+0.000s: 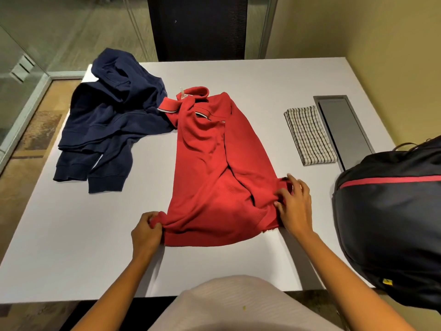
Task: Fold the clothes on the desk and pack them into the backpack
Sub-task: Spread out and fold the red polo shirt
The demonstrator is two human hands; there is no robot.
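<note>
Red polo lies mid-worktop, collar away from the person, partly folded lengthwise, right side lapped over. Left hand pinches the near-left hem corner; right hand grips bunched cloth at the near-right edge. Step in hand, as I judge it: folding this shirt, hem about to go up. Next move calls for lifting both corners evenly toward the collar. Navy hoodie sits crumpled at left, touching the polo, unfolded. Checked cloth lies folded at right. Backpack stands on the right edge; whether open, or what it holds, cannot be seen.
</note>
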